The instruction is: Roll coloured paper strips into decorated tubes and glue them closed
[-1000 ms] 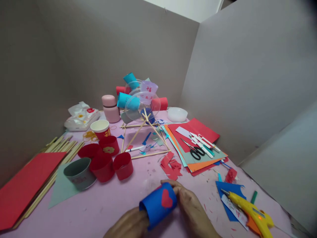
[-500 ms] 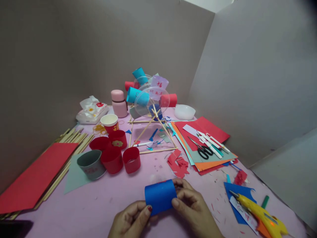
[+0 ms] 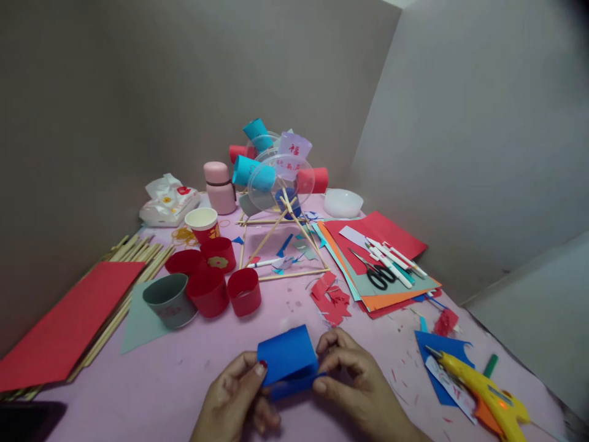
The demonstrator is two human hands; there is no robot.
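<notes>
Between my hands is a curled piece of blue paper (image 3: 289, 355), a tube shape whose near seam gapes, with a lower flap apart from the upper sheet. My left hand (image 3: 239, 393) pinches its left end, thumb on top. At the right end, my right hand (image 3: 352, 383) has thumb and fingers at the lower flap's edge. Beyond them stand several red paper rings, the nearest a small red ring (image 3: 244, 292), and a grey-green paper cup (image 3: 170, 302). To the right lies a yellow glue gun (image 3: 483, 393) on blue paper scraps (image 3: 444, 393).
A stick frame (image 3: 294, 274) carries a wheel of clear discs (image 3: 281, 184) with coloured paper cups. Scissors (image 3: 378, 276) and several markers lie on a stack of coloured paper (image 3: 405, 236). Bamboo sticks (image 3: 159, 261), red paper (image 3: 78, 319), a pink thermos (image 3: 219, 187) and a white bowl (image 3: 343, 202) stand around.
The blue tube's near seam has come apart, leaving a loose lower flap. Both hands stay on the paper, which has shifted slightly left and tilted.
</notes>
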